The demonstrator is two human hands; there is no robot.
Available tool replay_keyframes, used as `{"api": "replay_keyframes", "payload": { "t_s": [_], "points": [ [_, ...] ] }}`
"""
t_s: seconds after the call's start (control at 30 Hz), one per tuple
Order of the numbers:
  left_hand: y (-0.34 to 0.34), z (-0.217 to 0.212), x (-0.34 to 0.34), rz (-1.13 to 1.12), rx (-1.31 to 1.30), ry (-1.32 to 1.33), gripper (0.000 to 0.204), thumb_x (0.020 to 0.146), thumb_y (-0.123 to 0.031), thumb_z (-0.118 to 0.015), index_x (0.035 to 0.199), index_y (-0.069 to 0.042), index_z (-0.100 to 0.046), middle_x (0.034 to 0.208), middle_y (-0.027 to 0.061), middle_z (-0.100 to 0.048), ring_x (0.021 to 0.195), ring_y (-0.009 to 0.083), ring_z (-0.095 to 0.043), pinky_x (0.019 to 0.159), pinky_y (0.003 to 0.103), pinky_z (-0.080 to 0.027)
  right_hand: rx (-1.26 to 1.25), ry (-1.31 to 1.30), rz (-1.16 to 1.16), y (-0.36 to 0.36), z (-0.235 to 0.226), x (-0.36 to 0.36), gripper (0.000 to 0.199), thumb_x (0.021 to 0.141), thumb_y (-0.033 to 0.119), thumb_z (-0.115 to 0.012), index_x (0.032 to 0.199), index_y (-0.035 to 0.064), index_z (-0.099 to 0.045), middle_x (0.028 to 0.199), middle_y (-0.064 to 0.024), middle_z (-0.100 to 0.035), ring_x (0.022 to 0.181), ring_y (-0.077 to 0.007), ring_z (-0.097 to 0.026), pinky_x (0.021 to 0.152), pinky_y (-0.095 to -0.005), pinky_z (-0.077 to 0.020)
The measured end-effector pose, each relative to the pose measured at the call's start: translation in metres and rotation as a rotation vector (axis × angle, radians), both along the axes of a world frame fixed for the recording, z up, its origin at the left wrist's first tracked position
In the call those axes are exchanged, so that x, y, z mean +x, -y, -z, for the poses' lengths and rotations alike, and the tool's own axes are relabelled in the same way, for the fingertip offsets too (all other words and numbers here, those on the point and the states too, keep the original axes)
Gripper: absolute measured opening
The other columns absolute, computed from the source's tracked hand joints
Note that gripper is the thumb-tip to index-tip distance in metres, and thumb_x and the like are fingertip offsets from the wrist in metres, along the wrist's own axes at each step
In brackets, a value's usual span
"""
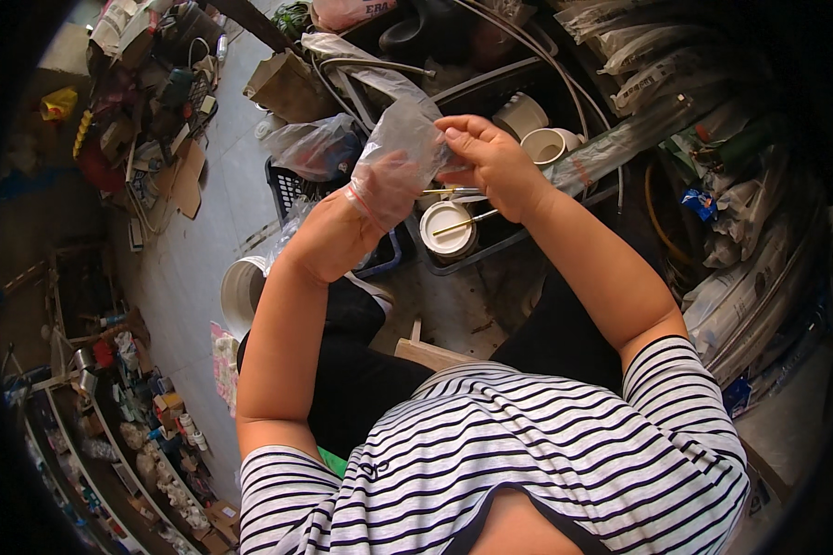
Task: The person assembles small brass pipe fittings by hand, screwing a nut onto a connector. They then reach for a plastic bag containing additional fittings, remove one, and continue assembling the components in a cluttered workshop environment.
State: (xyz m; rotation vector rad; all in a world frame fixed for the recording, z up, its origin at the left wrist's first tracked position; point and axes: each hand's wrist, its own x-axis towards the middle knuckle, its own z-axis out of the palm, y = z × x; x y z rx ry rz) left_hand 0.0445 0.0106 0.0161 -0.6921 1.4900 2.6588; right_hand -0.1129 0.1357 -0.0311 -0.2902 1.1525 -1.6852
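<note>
The bag [400, 139] is up and to the left of the tub [442, 244], raised over the clutter and drawn over the left hand [366, 202], with a reddish line near its mouth. Through the cloudy plastic I cannot tell whether the left fingers are curled or spread. The right hand [507, 171], above and right of the tub, pinches the bag's edge between thumb and fingertips. The bag should be very light, limp and rather slippery, easily creased or torn; the rim near the reddish line looks the best hold. A thin stick [477, 219] lies across the tub's lid. Beyond the tub, up and right, sits a mug [544, 146]; well left of it is a bucket [241, 298].
</note>
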Motion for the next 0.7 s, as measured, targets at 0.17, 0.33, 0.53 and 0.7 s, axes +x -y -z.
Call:
{"api": "replay_keyframes", "payload": {
  "t_s": [0.17,0.33,0.53,0.7],
  "points": [
    [0.001,0.008,-0.002,-0.151,0.009,0.049,0.033,0.09,-0.013,-0.049,0.121,-0.002,-0.044,0.109,0.01,-0.055,0.095,0.0168,-0.057,0.076,0.023,-0.048,-0.013,-0.032,-0.025,-0.002,-0.002,0.007,0.025,0.089,0.008,-0.046,0.112,-0.0006,-0.052,0.101,-0.0092,-0.057,0.088,-0.0159,-0.058,0.079,-0.0309,-0.0523],
    [-0.002,0.018,-0.007,-0.244,-0.204,0.217,0.024,0.084,-0.008,-0.055,0.107,-0.001,-0.054,0.094,0.0063,-0.059,0.075,0.013,-0.059,0.061,0.022,-0.049,0.012,0.11,-0.026,-0.001,0.0,0.012,0.023,0.087,0.006,-0.048,0.108,-0.0007,-0.053,0.1,-0.0079,-0.057,0.089,-0.0153,-0.057,0.077,-0.0306,-0.0517],
    [-0.004,0.019,-0.008,-0.173,-0.383,0.251,0.019,0.075,-0.008,-0.065,0.092,-0.001,-0.062,0.075,0.001,-0.059,0.065,0.0074,-0.053,0.057,0.021,-0.044,0.019,0.225,-0.095,0.001,0.012,0.026,0.019,0.086,0.005,-0.048,0.104,-0.0001,-0.053,0.1,-0.0079,-0.057,0.09,-0.017,-0.057,0.078,-0.032,-0.0511],
    [-0.008,0.031,-0.005,-0.104,-0.629,0.151,0.02,0.073,-0.006,-0.068,0.093,-0.002,-0.065,0.076,0.0003,-0.061,0.067,0.0057,-0.052,0.06,0.02,-0.043,0.028,0.192,-0.179,0.0,0.013,0.034,0.019,0.085,0.008,-0.05,0.103,0.0022,-0.055,0.101,-0.0068,-0.058,0.092,-0.0161,-0.057,0.081,-0.0323,-0.0489]
  ]
}}
